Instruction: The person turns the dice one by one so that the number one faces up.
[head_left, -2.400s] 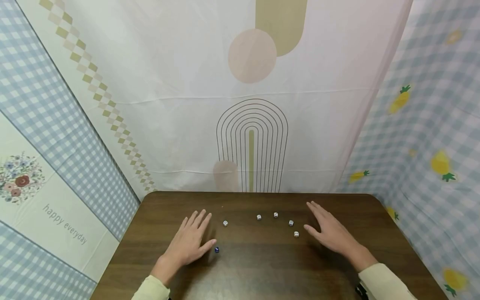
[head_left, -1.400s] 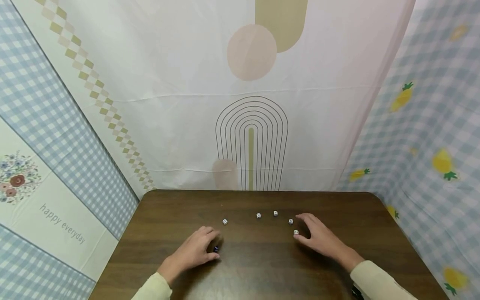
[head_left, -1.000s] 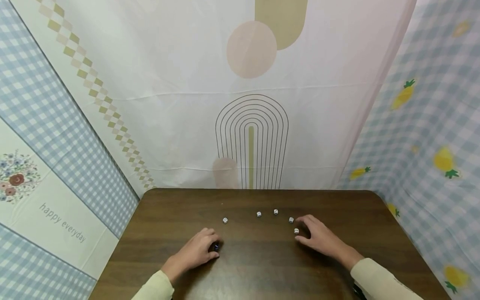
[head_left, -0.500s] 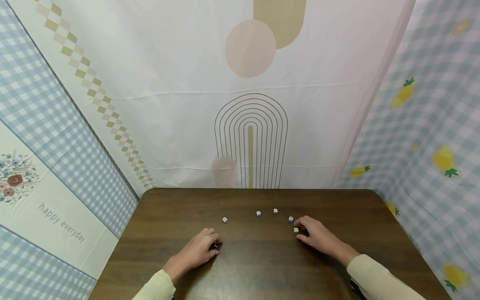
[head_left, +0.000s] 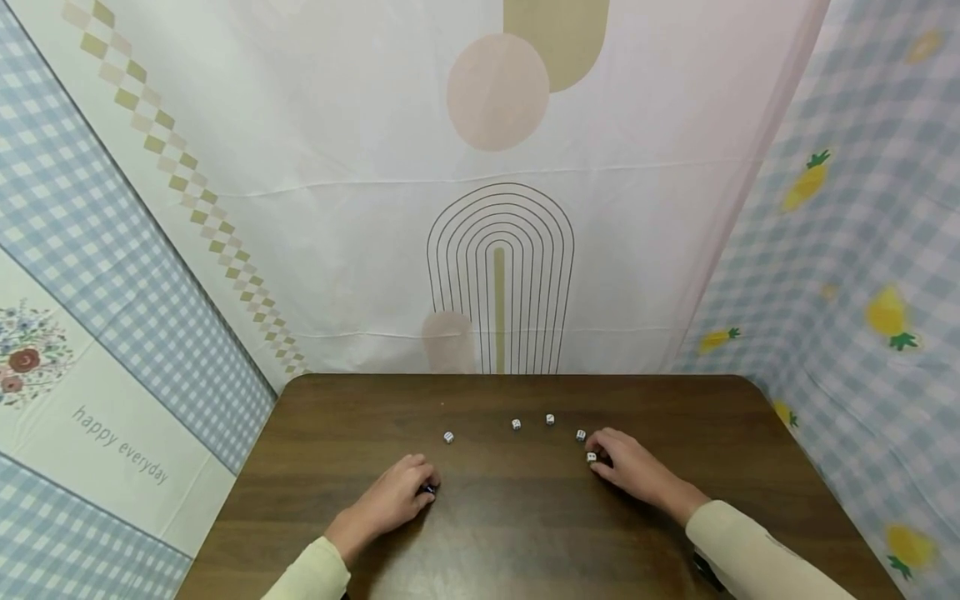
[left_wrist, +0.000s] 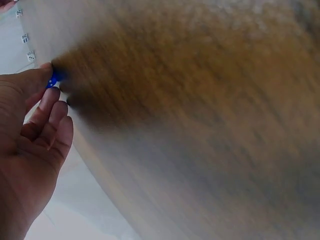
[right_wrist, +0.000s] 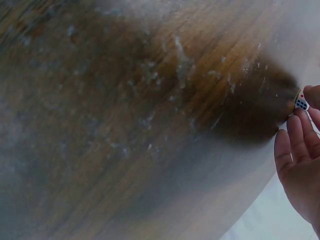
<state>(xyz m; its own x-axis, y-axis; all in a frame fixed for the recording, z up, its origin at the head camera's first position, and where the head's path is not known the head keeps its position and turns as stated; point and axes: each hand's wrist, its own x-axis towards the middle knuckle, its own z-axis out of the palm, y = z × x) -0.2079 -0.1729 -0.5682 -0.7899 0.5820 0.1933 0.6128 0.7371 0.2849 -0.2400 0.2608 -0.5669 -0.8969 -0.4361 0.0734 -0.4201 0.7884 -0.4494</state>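
Observation:
My left hand (head_left: pixel 392 497) is low over the left half of the table, thumb and fingertips pinching a small blue die (left_wrist: pixel 51 80). Most of that die is covered by the fingers in the head view. On the right, my right hand (head_left: pixel 636 468) pinches a white die (head_left: pixel 591 457) between thumb and fingers. Dark pips and one red pip show on this white die (right_wrist: pixel 301 104) in the right wrist view. Just beyond the right fingertips lies another white die (head_left: pixel 581 435).
Farther back on the brown wooden table (head_left: pixel 510 542) are a white die (head_left: pixel 448 437) near the left hand and two more towards the middle, a white die (head_left: pixel 516 424) and a white die (head_left: pixel 550 419). A patterned cloth (head_left: pixel 337 267) hangs behind the table's far edge.
Both hands were spread with straight fingers above the table. They came down, the left around the blue die and the right around the nearest white die, and their fingers closed. The dice stayed about where they were.

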